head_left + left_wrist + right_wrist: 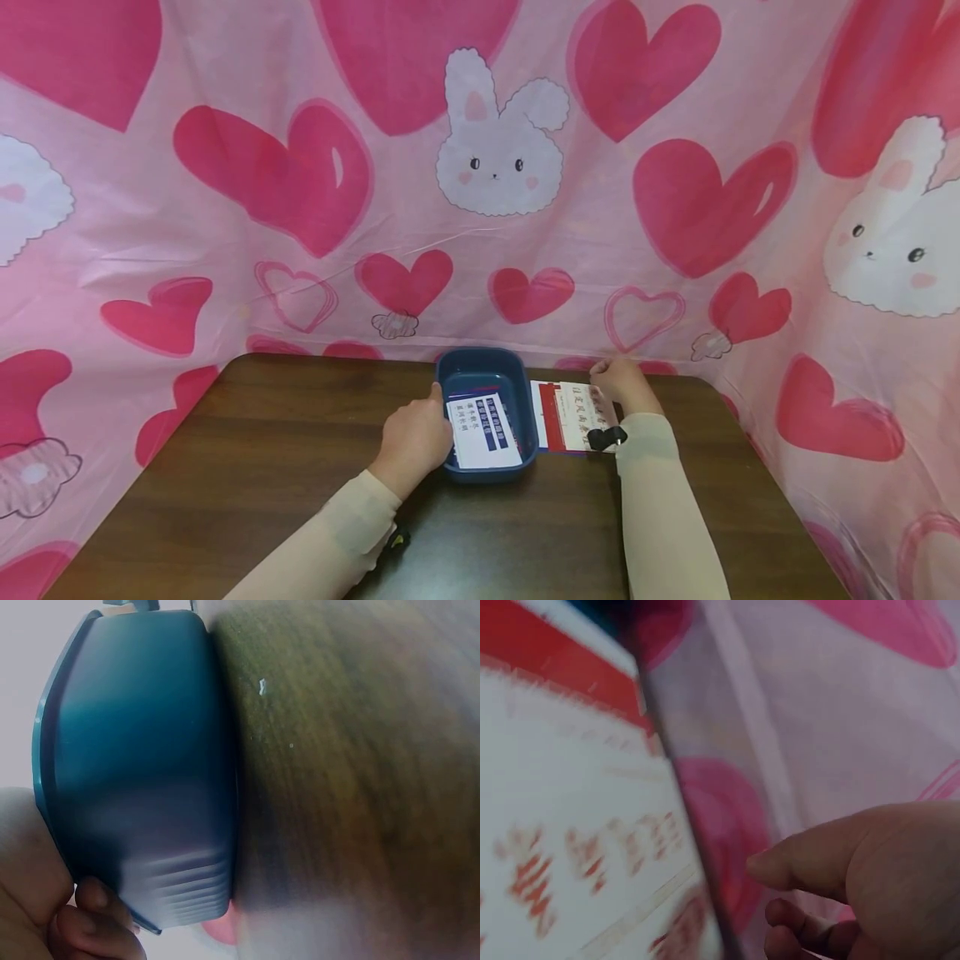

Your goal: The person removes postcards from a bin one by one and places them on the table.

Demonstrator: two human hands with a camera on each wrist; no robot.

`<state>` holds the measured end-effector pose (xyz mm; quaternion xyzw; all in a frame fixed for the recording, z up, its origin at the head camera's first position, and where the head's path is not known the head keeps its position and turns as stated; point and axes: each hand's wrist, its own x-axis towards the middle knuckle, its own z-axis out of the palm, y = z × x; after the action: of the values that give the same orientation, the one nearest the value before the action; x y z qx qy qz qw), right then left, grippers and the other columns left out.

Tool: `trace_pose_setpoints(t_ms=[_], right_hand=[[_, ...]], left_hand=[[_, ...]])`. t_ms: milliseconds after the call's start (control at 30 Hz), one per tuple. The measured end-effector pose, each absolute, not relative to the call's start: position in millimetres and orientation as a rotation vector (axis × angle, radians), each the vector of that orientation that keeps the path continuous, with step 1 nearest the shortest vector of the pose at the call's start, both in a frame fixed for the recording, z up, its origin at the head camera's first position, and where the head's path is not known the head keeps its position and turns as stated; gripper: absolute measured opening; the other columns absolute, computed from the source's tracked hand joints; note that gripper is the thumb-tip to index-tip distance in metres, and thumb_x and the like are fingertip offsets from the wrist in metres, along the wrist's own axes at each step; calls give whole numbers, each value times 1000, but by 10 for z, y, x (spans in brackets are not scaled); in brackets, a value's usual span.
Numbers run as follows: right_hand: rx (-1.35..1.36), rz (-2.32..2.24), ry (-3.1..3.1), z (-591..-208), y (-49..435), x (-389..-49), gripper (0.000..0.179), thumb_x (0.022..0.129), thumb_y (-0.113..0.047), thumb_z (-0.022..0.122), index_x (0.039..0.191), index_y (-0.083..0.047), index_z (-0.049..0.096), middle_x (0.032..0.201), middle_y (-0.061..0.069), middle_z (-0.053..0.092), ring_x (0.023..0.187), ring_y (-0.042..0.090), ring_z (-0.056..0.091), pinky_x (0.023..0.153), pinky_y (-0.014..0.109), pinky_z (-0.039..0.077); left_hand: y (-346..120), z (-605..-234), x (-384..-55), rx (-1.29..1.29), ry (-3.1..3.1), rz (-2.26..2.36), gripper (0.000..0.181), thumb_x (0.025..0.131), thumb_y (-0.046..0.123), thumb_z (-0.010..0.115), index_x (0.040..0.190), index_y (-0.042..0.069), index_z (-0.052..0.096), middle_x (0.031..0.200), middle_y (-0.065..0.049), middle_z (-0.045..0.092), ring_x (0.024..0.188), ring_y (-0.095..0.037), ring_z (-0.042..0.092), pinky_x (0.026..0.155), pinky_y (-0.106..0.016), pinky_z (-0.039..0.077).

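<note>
A blue plastic bin [528,392] stands at the far middle of the table. White cards with dark blue bands and handwritten-style characters [468,454] lie in it, over others edged with red and blue. My left hand [412,437] grips the bin's left rim, its fingers curled below the lip in the left wrist view. Right of the bin lies a group of overlapping cards, a red and white card [552,417] under a cream card [577,408] with brown characters. My right hand [622,385] is over their far right corner, thumb and fingers loosely bent with nothing between them.
The brown wooden table [225,467] ends at a pink curtain [420,225] printed with hearts and rabbits, close behind the bin and cards. The curtain also hangs along both sides. A small black device [606,438] sits at my right wrist, overlapping the cards.
</note>
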<state>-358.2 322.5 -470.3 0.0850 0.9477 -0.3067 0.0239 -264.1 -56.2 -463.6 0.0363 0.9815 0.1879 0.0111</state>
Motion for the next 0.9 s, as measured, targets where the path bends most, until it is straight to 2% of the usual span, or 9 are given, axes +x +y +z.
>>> trace_pose_setpoints(t_ms=[67, 200, 367, 467, 633, 833, 900], right_hand=[[211, -989, 2960, -4636, 3178, -3572, 21, 104, -21, 70, 112, -4, 79, 122, 22, 76, 111, 39, 67, 103, 57, 59], [91, -1092, 2954, -4424, 2989, -3486, 28, 109, -25, 70, 122, -3, 80, 132, 24, 76, 121, 41, 68, 111, 62, 56], [-1, -1133, 2925, -4206, 2745, -3435, 32, 110, -33, 71, 129, -9, 80, 131, 19, 77, 117, 37, 66, 106, 57, 59], [-61, -1163, 2896, -4111, 2600, -3404, 32, 110, -33, 72, 131, -10, 80, 126, 17, 77, 112, 34, 67, 100, 51, 62], [-153, -1228, 2846, -4058, 2344, -3389, 31, 110, -31, 72, 131, -9, 81, 116, 15, 78, 103, 32, 70, 92, 43, 65], [-217, -1209, 2774, -4071, 1995, -3431, 27, 109, -35, 76, 120, -11, 83, 100, 10, 77, 94, 31, 75, 81, 35, 64], [-256, -1173, 2760, -4072, 1875, -3458, 27, 109, -35, 76, 118, -11, 83, 96, 9, 77, 90, 31, 76, 77, 34, 63]], left_hand=[[-564, -4637, -2643, 112, 3061, 590, 77, 105, 30, 74, 173, 5, 46, 73, -6, 67, 60, -25, 59, 52, -34, 53], [-568, -4638, -2646, 113, 3065, 585, 77, 105, 31, 74, 172, 4, 46, 75, -7, 68, 61, -25, 59, 54, -35, 54], [-568, -4635, -2644, 122, 3082, 569, 77, 104, 30, 75, 171, 3, 48, 82, -11, 74, 63, -26, 60, 56, -38, 56], [-563, -4630, -2642, 120, 3084, 567, 77, 104, 31, 75, 171, 4, 48, 84, -11, 75, 63, -26, 60, 56, -38, 55], [-559, -4622, -2639, 109, 3070, 576, 77, 106, 30, 74, 173, 5, 46, 76, -9, 69, 61, -27, 60, 55, -37, 54], [-561, -4641, -2642, 134, 3121, 532, 72, 104, 29, 72, 169, 3, 52, 103, -19, 83, 70, -31, 68, 65, -47, 63], [-563, -4643, -2645, 135, 3125, 530, 72, 104, 29, 72, 168, 3, 53, 104, -20, 84, 70, -31, 69, 66, -48, 63]])
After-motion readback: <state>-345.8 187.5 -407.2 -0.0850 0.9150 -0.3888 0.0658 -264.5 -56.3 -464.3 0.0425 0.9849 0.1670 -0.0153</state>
